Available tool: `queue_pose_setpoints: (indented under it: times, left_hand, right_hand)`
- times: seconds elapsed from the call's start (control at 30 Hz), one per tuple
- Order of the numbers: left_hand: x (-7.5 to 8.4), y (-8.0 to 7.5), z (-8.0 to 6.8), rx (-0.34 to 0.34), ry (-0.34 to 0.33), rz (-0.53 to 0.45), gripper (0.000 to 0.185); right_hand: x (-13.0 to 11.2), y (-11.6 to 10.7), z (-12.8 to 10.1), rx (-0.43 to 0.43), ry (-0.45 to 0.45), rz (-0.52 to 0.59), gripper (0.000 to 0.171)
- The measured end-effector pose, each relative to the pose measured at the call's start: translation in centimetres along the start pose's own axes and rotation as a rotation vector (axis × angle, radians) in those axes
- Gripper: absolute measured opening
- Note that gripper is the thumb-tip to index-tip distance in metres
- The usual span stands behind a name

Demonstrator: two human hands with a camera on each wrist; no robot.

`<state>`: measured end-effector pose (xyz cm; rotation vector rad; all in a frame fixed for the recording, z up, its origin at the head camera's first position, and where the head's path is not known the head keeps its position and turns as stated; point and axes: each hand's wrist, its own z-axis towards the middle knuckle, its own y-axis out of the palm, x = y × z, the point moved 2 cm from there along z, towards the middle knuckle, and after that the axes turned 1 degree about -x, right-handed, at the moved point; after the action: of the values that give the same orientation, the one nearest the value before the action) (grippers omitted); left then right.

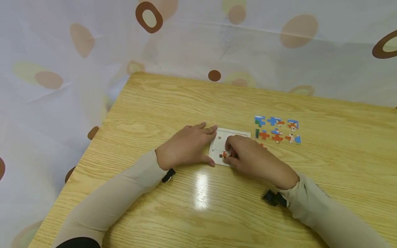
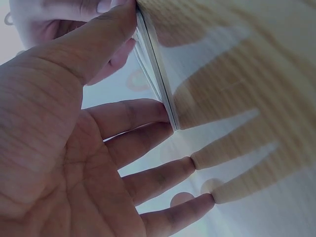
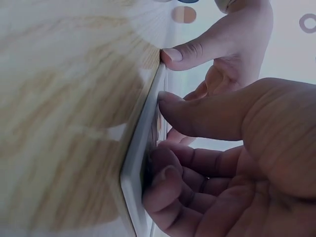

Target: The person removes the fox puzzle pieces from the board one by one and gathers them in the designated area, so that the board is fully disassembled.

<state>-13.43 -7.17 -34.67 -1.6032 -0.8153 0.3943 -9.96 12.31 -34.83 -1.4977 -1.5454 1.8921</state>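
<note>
A white puzzle tray [image 1: 241, 132] lies flat on the table between the two hands. My left hand [image 1: 189, 144] rests at its left side, fingers straight and spread. In the left wrist view, some fingertips touch the tray's edge [image 2: 160, 81] while others rest on the tabletop. My right hand [image 1: 252, 156] is over the tray's lower right, thumb and curled fingers pinching an orange jigsaw piece [image 1: 224, 155] low on the tray. The right wrist view shows the thumb [image 3: 197, 116] at the tray's rim and bent fingers against its surface; they hide most of the piece.
Right of the tray lie several loose jigsaw pieces [image 1: 277, 136] with fox and blue sky pictures, in two rows. Another orange piece [image 1: 263, 146] shows partly behind the right hand. The wooden table [image 1: 173, 103] ends at a patterned white cloth [image 1: 192, 48].
</note>
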Motion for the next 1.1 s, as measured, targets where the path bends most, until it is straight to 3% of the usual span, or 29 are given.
queue_pose_setpoints:
  times: [0.4, 0.8, 1.1]
  left_hand:
    - [0.0, -0.2, -0.1, -0.002, -0.001, -0.01, 0.099]
    - [0.3, 0.0, -0.1, -0.01, -0.021, 0.012, 0.096]
    - [1.7, 0.1, -0.2, 0.047, 0.116, 0.121, 0.071]
  right_hand:
    - [-0.6, 0.2, -0.4, -0.014, 0.066, 0.034, 0.018]
    - [-0.6, 0.5, -0.5, -0.008, 0.032, 0.013, 0.02]
    - [-0.6, 0.6, -0.7, -0.011, 0.007, 0.019, 0.023]
